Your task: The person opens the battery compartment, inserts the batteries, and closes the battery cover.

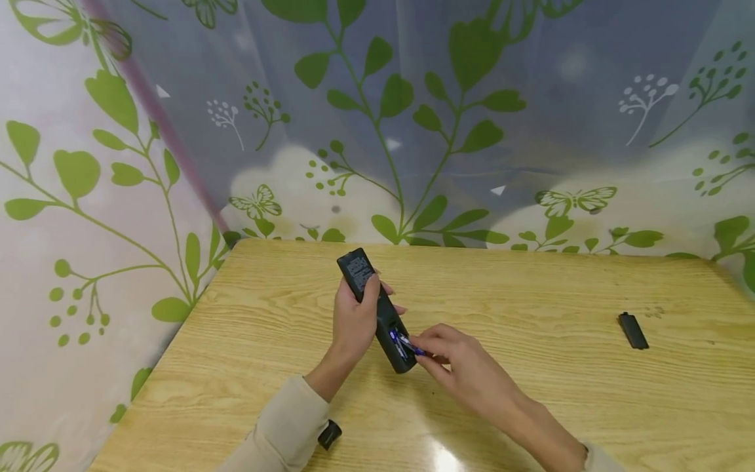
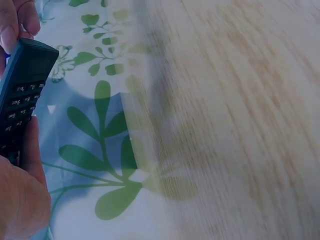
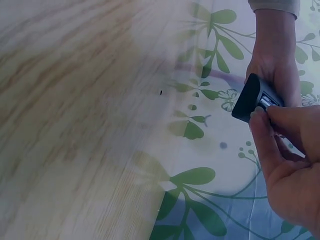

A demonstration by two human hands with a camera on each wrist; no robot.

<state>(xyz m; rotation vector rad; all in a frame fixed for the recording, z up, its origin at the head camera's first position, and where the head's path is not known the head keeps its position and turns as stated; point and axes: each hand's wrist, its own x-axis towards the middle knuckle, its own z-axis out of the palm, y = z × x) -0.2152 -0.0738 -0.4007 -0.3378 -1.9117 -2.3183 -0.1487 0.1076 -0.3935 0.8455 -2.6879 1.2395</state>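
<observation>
My left hand [image 1: 356,314] grips a black remote control [image 1: 386,314], back side up and tilted in the head view. Its battery compartment is uncovered at the end nearer me, with a blue and silver battery [image 1: 398,344] lying inside. My right hand [image 1: 472,367] pinches a second blue battery [image 1: 416,348] between thumb and fingers, one end at the compartment and angled out of it. In the left wrist view, the front of the remote control [image 2: 22,95] shows rows of keys. From the right wrist, the fingertips [image 3: 260,117] are right at the compartment opening.
A black battery cover [image 1: 634,330] lies on the wooden table [image 1: 531,295] at the right. Beside my left sleeve [image 1: 289,419] sits a small black object [image 1: 329,434], partly hidden. A leaf-patterned curtain [image 1: 413,131] hangs behind the table and along its left side.
</observation>
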